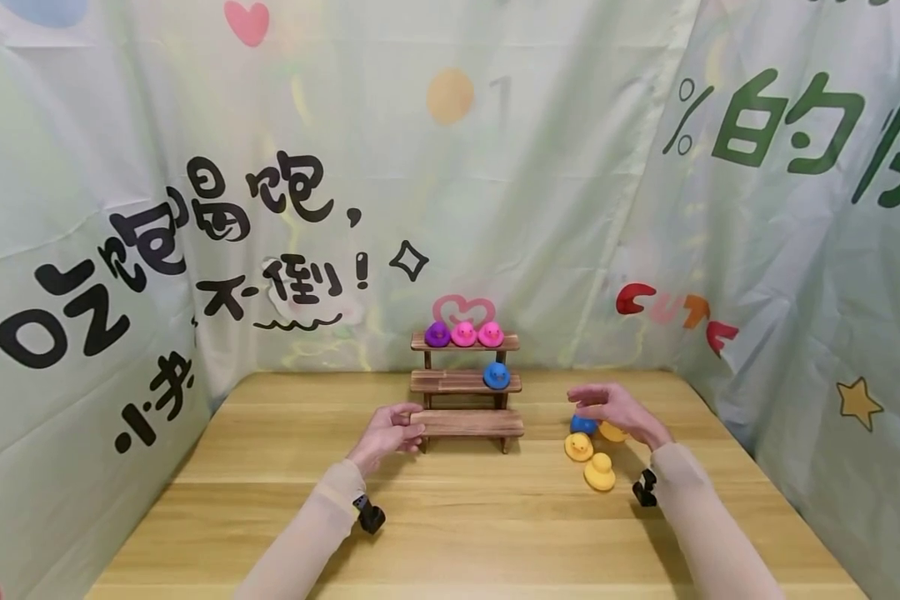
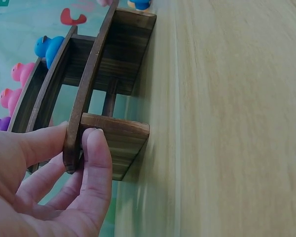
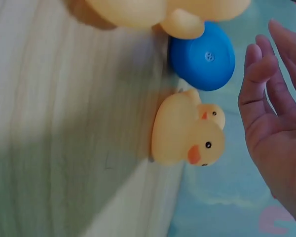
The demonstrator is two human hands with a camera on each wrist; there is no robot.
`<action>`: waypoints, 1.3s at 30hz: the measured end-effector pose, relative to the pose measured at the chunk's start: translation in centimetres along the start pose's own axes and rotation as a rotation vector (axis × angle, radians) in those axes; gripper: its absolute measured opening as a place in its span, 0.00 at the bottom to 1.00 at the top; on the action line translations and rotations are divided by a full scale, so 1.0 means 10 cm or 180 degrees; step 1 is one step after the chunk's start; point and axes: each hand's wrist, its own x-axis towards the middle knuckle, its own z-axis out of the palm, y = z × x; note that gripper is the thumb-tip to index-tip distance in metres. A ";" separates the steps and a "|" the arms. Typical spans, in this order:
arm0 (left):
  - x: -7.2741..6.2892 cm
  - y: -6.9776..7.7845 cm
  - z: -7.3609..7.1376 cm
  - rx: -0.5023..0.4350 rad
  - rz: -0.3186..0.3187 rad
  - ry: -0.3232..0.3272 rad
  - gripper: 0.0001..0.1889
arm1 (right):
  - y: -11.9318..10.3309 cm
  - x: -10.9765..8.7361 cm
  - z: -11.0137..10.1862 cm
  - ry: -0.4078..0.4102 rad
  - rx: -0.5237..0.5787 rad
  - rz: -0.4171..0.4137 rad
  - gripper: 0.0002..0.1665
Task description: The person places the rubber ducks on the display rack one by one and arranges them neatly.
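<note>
On the light wood-grain table [image 1: 457, 533] stands a three-tiered brown wooden stand [image 1: 467, 422]. My left hand [image 1: 385, 435] pinches its lowest tier's left end, thumb above, fingers beneath. My right hand [image 1: 618, 410], relaxed and empty, hovers over a blue rubber duck [image 1: 583, 425] near yellow rubber ducks [image 1: 600, 475] on the table. One purple duck [image 1: 437, 335] and two pink ducks [image 1: 463, 335] line the top tier; another blue duck [image 1: 497, 376] sits at the middle tier's right end.

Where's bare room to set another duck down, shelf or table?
Bottom shelf: bare right of the left hand. Middle shelf: bare left of its blue duck. Table: bare between the rack and the yellow ducks. Crowded: the top shelf, holding three ducks, and the table below the right hand.
</note>
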 end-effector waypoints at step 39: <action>-0.01 -0.01 0.00 0.0027 0.0026 0.0021 0.24 | 0.07 0.06 -0.05 -0.0209 -0.0402 0.0025 0.25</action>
